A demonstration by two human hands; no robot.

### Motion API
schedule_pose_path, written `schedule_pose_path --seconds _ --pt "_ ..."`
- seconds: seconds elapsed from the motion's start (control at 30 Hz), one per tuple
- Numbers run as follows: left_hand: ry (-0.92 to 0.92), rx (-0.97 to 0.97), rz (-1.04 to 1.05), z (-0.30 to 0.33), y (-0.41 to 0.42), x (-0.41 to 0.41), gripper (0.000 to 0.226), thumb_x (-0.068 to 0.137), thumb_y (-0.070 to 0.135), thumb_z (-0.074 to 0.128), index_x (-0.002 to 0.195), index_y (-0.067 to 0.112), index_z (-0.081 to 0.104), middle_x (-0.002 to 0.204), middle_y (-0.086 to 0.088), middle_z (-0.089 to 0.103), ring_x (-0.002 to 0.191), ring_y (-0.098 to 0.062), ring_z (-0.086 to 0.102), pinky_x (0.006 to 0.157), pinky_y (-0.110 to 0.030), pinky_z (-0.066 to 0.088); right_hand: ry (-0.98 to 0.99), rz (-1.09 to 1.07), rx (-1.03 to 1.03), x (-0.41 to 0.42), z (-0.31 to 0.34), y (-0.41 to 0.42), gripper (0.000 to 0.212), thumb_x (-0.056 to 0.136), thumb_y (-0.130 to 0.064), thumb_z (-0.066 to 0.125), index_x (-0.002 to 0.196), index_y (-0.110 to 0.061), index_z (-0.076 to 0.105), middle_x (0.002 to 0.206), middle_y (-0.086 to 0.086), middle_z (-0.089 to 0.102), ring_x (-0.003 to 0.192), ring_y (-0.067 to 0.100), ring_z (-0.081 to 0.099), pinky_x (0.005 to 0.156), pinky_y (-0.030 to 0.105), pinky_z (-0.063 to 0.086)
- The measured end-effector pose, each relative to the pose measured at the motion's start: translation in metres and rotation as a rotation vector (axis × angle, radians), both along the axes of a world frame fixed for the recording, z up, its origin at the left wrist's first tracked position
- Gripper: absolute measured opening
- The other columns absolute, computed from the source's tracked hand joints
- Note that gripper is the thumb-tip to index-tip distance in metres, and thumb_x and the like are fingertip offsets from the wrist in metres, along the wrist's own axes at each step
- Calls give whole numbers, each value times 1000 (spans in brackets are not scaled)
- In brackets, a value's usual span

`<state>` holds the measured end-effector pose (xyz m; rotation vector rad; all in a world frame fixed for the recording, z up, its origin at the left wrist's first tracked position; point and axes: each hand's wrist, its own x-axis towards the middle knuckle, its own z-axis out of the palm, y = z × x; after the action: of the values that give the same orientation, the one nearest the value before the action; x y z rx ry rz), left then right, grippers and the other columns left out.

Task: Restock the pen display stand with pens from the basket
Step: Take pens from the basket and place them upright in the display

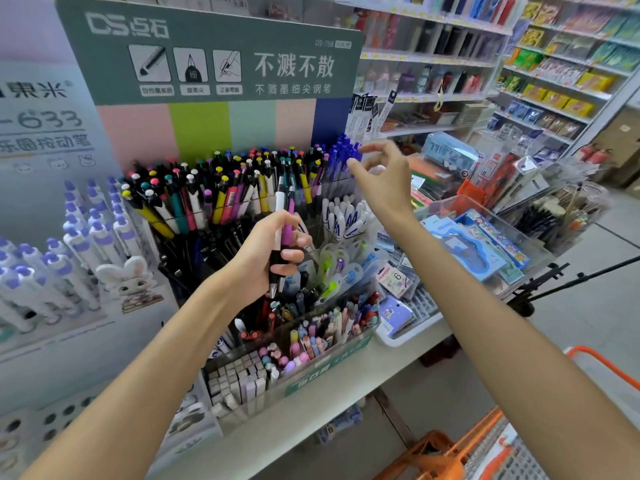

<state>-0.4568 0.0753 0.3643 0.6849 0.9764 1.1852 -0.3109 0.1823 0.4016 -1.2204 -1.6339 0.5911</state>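
Behind both hands: pen display stand (214, 188), tiered, green header card with white lettering, pastel colour panels beneath. Upper tier beyond left hand packed with upright click pens, multicoloured caps. Blue pens (341, 152) at far-right end of upper tier, just left of right fingertips. White-and-blue pens (341, 216) one tier lower, below right hand. Clear front tray (311, 344) of pastel pens and small erasers, below left hand.

Far left of left forearm: second display, white pens with purple caps (86, 233), rabbit figure at its foot.

Below right forearm, bottom corner: orange basket (450, 452), rim and handle only; contents not discernible.

Left hand (266, 258): fingers curled around small bundle of pens (282, 237), white and purple barrels visible, black grips, tips pointing down; held in front of middle tiers.

Right hand (384, 178): raised beside blue pens, fingers loosely spread and slightly curled, holding nothing; contact with blue caps not determinable.
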Motion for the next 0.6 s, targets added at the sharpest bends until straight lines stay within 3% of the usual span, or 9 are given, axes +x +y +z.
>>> schedule_pose_path --seconds 0.07,0.13,0.23,0.3,0.47,0.6 --pt "6 4 -19 0 -3 3 20 94 15 36 74 14 35 62 2 40 34 -3 30 28 -12 16 21 140 -170 0 1 -19 8 92 -20 61 98 -15 64 77 -6 57 63 4 50 56 13 40" --pt "25 -6 -50 0 -7 6 22 93 16 37 71 14 36 61 3 40 35 -3 30 29 -13 15 17 311 -432 -4 1 -37 22 98 -29 49 98 -17 67 82 -2 56 59 6 44 49 13 35" --pt "58 -16 -86 0 -16 7 24 91 15 37 67 14 36 61 3 38 37 -4 27 30 -13 14 66 393 -651 -11 0 -54 44 104 -35 31 119 -11 64 75 -3 45 58 7 35 50 18 28" --pt "53 -26 -100 -1 -20 4 23 89 14 36 66 15 35 61 2 35 37 -4 25 30 -14 14 97 400 -664 -14 -3 -58 45 103 -36 31 121 -10 63 74 -4 43 60 7 34 52 18 28" --pt "18 -18 -139 0 -34 -4 12 87 16 35 75 15 38 62 4 32 40 -4 23 36 -16 10 -72 469 -517 -14 -9 -67 29 92 -34 61 116 -18 66 75 -13 56 67 6 45 62 20 38" --pt "18 29 -81 4 -41 -10 23 92 29 34 81 11 46 65 1 41 45 -7 30 37 -17 13 73 546 -552 -18 -11 -74 14 94 -23 58 106 -15 61 84 -3 61 74 7 56 67 21 44"
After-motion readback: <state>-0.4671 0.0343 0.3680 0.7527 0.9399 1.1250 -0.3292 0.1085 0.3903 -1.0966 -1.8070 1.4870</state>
